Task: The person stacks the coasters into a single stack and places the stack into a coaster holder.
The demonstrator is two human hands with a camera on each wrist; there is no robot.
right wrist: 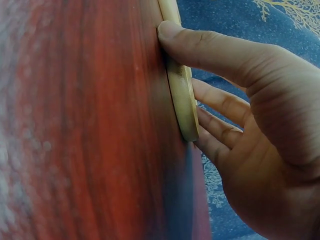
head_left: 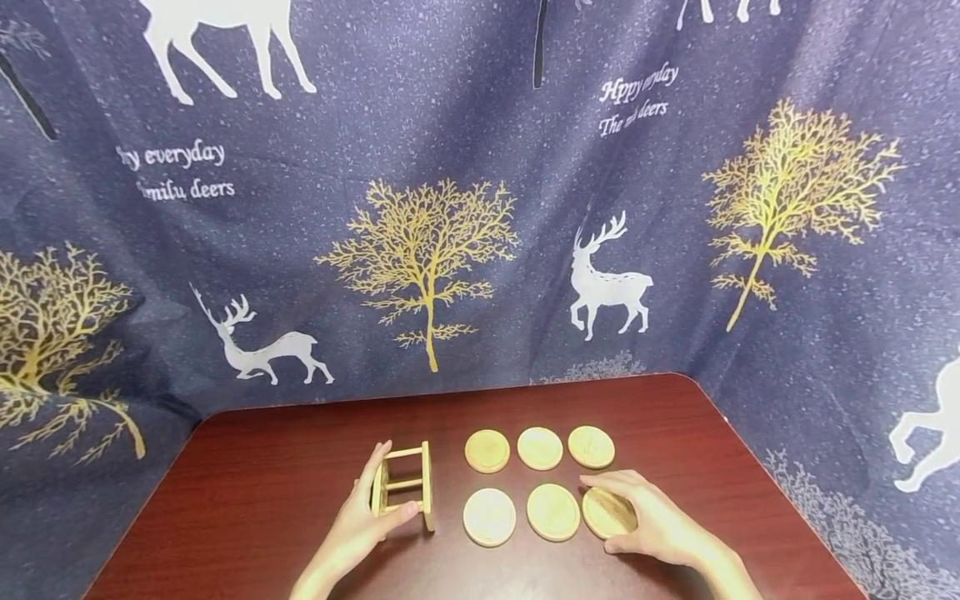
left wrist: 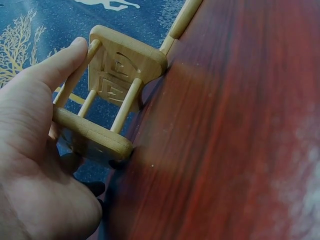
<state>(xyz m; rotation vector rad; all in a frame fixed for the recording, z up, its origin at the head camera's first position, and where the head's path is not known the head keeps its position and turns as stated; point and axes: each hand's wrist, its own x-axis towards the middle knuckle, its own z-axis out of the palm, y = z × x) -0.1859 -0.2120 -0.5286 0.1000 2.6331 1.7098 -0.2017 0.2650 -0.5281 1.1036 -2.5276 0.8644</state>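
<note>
My left hand [head_left: 358, 515] grips a small wooden rack [head_left: 428, 492] at the left of the table, thumb on the near side and fingers at the far side. In the left wrist view the rack [left wrist: 127, 62] shows two end panels joined by thin round rods, with carved marks on one panel. At the right end of the front row, my right hand [head_left: 658, 518] holds a round wooden coaster [head_left: 604, 512] by its edge. This coaster [right wrist: 183, 102] lies on or very close to the tabletop; the right wrist view shows thumb and fingers at its rim.
Two more coasters, one left [head_left: 489, 517] and one middle [head_left: 553, 512], lie in the front row. Behind them is a row of three: left [head_left: 487, 451], middle [head_left: 540, 448] and right [head_left: 591, 447]. The dark red table [head_left: 262, 492] meets a blue printed cloth [head_left: 480, 333] behind.
</note>
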